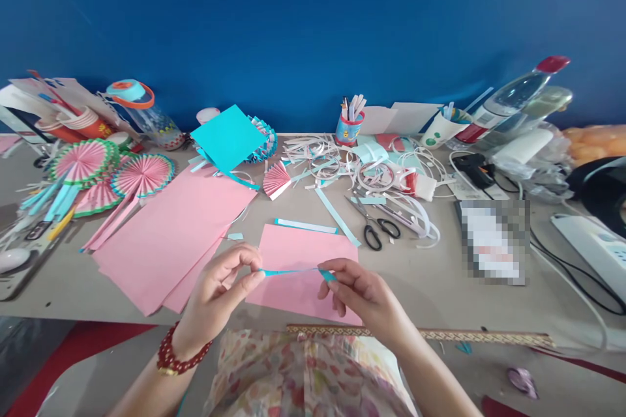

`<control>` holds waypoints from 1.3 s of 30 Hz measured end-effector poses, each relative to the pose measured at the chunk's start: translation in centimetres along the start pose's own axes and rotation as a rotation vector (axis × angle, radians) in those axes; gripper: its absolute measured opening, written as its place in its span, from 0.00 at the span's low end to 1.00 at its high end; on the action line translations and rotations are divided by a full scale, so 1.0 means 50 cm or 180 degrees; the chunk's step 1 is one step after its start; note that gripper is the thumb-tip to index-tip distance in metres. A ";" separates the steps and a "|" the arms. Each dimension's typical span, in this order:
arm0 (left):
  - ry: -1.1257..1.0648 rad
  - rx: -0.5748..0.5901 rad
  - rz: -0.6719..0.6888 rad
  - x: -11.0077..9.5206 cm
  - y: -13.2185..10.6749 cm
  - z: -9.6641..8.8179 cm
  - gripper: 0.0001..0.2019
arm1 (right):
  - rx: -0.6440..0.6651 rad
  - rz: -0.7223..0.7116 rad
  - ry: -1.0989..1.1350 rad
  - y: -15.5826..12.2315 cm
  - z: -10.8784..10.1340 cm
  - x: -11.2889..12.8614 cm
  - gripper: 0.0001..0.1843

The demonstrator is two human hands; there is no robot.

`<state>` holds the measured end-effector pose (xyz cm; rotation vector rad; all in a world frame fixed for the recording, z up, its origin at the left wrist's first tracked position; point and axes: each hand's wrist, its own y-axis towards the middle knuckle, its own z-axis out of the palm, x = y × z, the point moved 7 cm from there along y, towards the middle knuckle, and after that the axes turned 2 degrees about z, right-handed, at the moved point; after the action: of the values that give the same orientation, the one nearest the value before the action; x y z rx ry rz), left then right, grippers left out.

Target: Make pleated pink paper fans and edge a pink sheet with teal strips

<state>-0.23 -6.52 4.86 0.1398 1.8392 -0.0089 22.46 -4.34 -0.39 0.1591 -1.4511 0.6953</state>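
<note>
A thin strip of teal paper (288, 272) is stretched between my two hands, seen almost edge-on. My left hand (229, 283) pinches one end between thumb and forefinger. The other end is pinched by my right hand (357, 287), where a small teal piece shows at the fingertips. Below both hands lies a pink sheet of paper (303, 247) on the table. Along its far edge rests a white strip with teal borders (306, 226). To the left are larger pink sheets (161, 234), partly covered by my left hand.
Black-handled scissors (374, 234) lie right of the pink sheet, near a heap of paper scraps (337, 166). Pleated paper fans (141, 176) and a teal sheet (227, 137) sit at the left. A ruler (489, 337) runs along the front edge. A tilted bottle (513, 94) stands back right.
</note>
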 end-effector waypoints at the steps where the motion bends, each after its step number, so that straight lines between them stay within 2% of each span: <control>1: -0.0005 -0.0036 0.0004 -0.002 -0.003 -0.003 0.07 | -0.0036 0.0007 0.0063 -0.002 -0.003 0.001 0.20; 3: 0.0031 -0.0097 0.0060 -0.009 -0.009 -0.009 0.06 | -0.0184 0.0006 0.0133 -0.006 -0.012 0.004 0.22; 7: 0.0165 -0.0102 0.0208 -0.022 -0.014 -0.018 0.03 | -0.0291 0.0019 0.0236 -0.013 -0.013 0.007 0.16; 12: 0.0187 -0.0356 0.0269 -0.019 -0.007 -0.031 0.03 | -0.0672 -0.0021 0.0253 -0.008 -0.019 0.004 0.16; 16: 0.0173 -0.0408 0.0240 -0.010 -0.003 -0.034 0.06 | -0.1011 -0.0344 -0.0046 -0.007 -0.036 0.011 0.13; 21: 0.0289 -0.0383 0.0103 0.008 0.019 -0.031 0.08 | -0.1291 -0.1005 -0.1014 -0.012 -0.055 0.055 0.11; 23: 0.0384 -0.0353 0.0019 0.022 0.038 -0.029 0.08 | -0.1357 -0.1034 -0.1521 -0.006 -0.062 0.072 0.09; 28: 0.0779 -0.0274 -0.0151 0.067 0.096 -0.024 0.07 | -0.1289 -0.0782 -0.2412 0.042 -0.080 0.092 0.08; 34: 0.1873 -0.0207 0.0509 0.067 0.143 -0.013 0.07 | -0.1350 -0.0900 -0.3422 0.089 -0.079 0.093 0.08; 39: 0.2151 -0.0093 0.0611 0.081 0.148 -0.007 0.07 | -0.1462 -0.1051 -0.3957 0.105 -0.070 0.077 0.10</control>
<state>-0.86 1.23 1.57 0.3286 2.4897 0.2237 22.57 2.90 1.12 0.5139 -2.6344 -0.1177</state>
